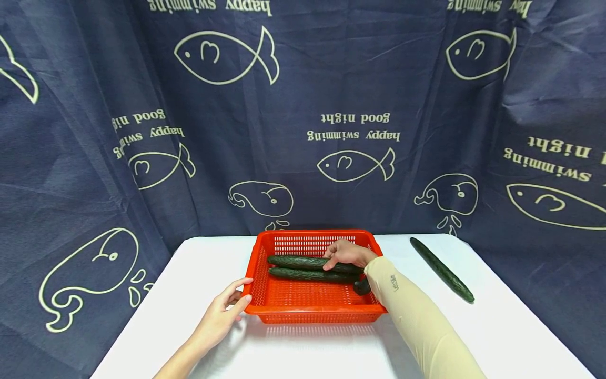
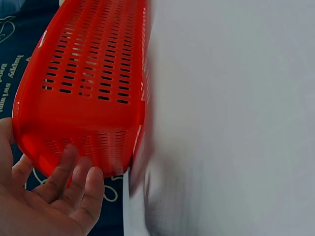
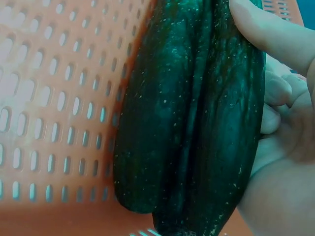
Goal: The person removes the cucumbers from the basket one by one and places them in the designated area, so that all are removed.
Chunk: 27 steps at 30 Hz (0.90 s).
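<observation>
A red plastic basket (image 1: 312, 309) with slotted walls sits on the white table. Two long dark green cucumbers lie side by side in it, the back cucumber (image 1: 295, 261) and the front cucumber (image 1: 303, 274). My right hand (image 1: 347, 253) reaches over the basket and grips the back cucumber between thumb and fingers. In the right wrist view the held cucumber (image 3: 229, 123) presses close to its neighbour (image 3: 152, 128). My left hand (image 1: 222, 313) holds the basket's left rim near the front corner; the left wrist view shows several fingers (image 2: 88, 196) along the outside.
Another cucumber (image 1: 442, 270) lies slantwise on the white table (image 1: 303, 352), to the right of the basket. A dark blue curtain (image 1: 303, 95) with fish and whale drawings hangs behind the table. A black device (image 1: 362, 287) sits at my right wrist.
</observation>
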Tool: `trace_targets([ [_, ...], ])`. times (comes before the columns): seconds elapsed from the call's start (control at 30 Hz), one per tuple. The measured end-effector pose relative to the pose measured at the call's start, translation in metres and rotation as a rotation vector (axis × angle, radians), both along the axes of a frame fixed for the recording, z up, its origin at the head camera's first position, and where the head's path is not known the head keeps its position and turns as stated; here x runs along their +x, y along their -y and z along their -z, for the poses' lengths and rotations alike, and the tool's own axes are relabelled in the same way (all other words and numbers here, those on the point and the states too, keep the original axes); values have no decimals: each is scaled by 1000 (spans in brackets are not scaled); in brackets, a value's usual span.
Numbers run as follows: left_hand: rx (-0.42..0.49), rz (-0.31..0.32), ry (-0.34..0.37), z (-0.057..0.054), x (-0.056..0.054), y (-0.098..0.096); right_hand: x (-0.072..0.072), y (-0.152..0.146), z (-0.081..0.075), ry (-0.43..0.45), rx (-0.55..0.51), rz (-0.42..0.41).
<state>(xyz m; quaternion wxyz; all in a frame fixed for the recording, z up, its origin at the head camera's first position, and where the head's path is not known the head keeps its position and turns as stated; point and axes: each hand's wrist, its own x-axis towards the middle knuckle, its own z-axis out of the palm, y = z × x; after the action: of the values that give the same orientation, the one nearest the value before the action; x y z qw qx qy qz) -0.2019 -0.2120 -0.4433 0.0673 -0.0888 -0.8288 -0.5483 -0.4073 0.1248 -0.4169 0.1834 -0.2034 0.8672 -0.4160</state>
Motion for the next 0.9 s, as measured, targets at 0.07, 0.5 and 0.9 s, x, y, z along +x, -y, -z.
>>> trace_targets([
  [0.07,4,0,6,0,0,-1,0,-1,0,-6,-4,6],
  [0.5,0,1,14,0,-1,-2,0,-9,-10,2,-37,-2],
  [0.9,-12,-30,27,0,-2,0,3,-14,-35,-55,-55,15],
])
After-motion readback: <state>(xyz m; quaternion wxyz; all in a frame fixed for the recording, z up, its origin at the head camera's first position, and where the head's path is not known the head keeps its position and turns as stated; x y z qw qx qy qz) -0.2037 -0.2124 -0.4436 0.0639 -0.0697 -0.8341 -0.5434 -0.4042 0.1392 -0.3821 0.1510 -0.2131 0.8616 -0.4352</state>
